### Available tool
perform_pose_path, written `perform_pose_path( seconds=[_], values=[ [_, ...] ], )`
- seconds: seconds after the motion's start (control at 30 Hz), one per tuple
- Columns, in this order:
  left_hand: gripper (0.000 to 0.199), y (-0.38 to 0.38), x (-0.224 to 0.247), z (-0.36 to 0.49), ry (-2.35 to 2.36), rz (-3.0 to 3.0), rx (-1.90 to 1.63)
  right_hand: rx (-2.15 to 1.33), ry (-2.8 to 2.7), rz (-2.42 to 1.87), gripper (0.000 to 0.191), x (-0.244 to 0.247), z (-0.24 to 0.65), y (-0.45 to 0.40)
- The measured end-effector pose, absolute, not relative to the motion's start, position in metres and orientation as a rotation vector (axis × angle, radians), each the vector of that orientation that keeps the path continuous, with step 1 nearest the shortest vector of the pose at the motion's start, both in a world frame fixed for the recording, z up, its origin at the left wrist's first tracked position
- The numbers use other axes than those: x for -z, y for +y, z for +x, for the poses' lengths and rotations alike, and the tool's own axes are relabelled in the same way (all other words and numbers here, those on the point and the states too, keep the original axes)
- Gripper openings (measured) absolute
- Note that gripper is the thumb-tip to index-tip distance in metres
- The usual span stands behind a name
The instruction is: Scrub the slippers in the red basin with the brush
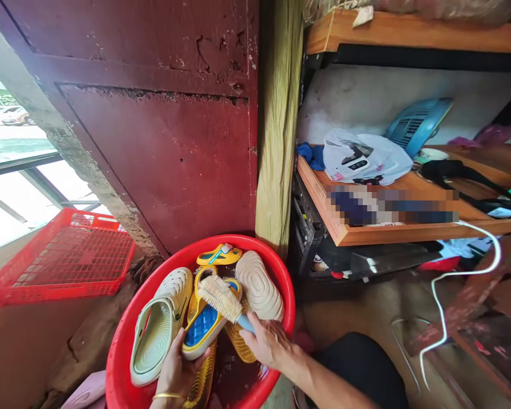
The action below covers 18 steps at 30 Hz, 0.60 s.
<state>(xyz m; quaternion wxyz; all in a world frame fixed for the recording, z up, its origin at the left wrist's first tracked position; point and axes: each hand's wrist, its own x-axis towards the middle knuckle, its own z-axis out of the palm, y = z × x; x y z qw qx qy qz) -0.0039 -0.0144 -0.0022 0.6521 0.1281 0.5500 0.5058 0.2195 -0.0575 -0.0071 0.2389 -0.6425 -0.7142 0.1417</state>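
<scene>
My left hand [179, 363] grips the heel of a yellow sandal with a blue footbed [202, 328], held tilted over a red basin [116, 341]. In my right hand [266, 341] is a scrub brush [221, 298] with pale bristles and a blue-grey handle; its head lies over the sandal's upper part. A pale green clog [155, 341] rests at the basin's left side. Toward the right lies a cream clog [259, 284], sole up. Another yellow sandal [219, 255] sits at the back, and more yellow footwear is partly hidden beneath. Dark water shows at the bottom.
Left of the basin, a red plastic crate [68, 255] rests on a ledge. A maroon door [162, 159] stands behind. On the right, a wooden shelf [392, 234] carries a white plastic bag [366, 156] and a blue fan [419, 125]; a white cable [440, 307] hangs from it.
</scene>
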Motion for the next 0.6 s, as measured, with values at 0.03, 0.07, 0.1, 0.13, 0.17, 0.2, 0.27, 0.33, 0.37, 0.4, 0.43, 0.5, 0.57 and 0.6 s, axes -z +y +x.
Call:
perform_pose_path(
  seconds=[0.03,0.07,0.1,0.13,0.17,0.2,0.27,0.33,0.37,0.4,0.43,0.5,0.57,0.6],
  values=[
    [0.024,-0.016,0.000,-0.004,1.226,0.280,-1.151,-0.397,-1.941,-1.768,0.041,0.006,0.222,-0.055],
    [0.027,-0.017,-0.001,-0.004,1.197,0.291,-1.146,-0.403,-1.917,-1.787,0.039,0.004,0.226,-0.051],
    [0.030,-0.018,-0.001,-0.003,1.165,0.307,-1.135,-0.406,-1.889,-1.812,0.037,0.002,0.230,-0.046],
    [0.033,-0.019,-0.001,-0.003,1.134,0.320,-1.123,-0.402,-1.868,-1.834,0.036,0.000,0.232,-0.042],
    [0.036,-0.019,-0.001,-0.002,1.110,0.322,-1.120,-0.396,-1.860,-1.847,0.035,-0.002,0.234,-0.039],
    [0.039,-0.019,-0.001,-0.002,1.100,0.306,-1.127,-0.394,-1.863,-1.847,0.034,-0.002,0.233,-0.037],
    [0.042,-0.017,-0.001,-0.002,1.111,0.238,-1.166,-0.405,-1.913,-1.800,0.033,0.000,0.225,-0.040],
    [0.043,-0.014,-0.004,-0.003,1.122,0.150,-1.184,-0.393,-1.990,-1.722,0.034,0.006,0.214,-0.046],
    [0.044,-0.012,-0.006,-0.004,1.115,0.106,-1.175,-0.374,-2.008,-1.704,0.036,0.009,0.210,-0.049],
    [0.045,-0.012,-0.008,-0.005,1.099,0.068,-1.158,-0.350,-2.003,-1.702,0.039,0.012,0.208,-0.049],
    [0.045,-0.012,-0.011,-0.006,1.077,0.038,-1.143,-0.330,-1.976,-1.715,0.041,0.015,0.209,-0.048],
    [0.047,-0.012,-0.015,-0.008,1.037,-0.001,-1.133,-0.306,-1.857,-1.768,0.043,0.018,0.217,-0.041],
    [0.048,-0.012,-0.017,-0.009,1.021,-0.032,-1.140,-0.290,-1.706,-1.787,0.044,0.018,0.227,-0.033],
    [0.048,-0.012,-0.018,-0.010,1.017,-0.047,-1.144,-0.290,-1.653,-1.783,0.045,0.018,0.230,-0.030]
  ],
)
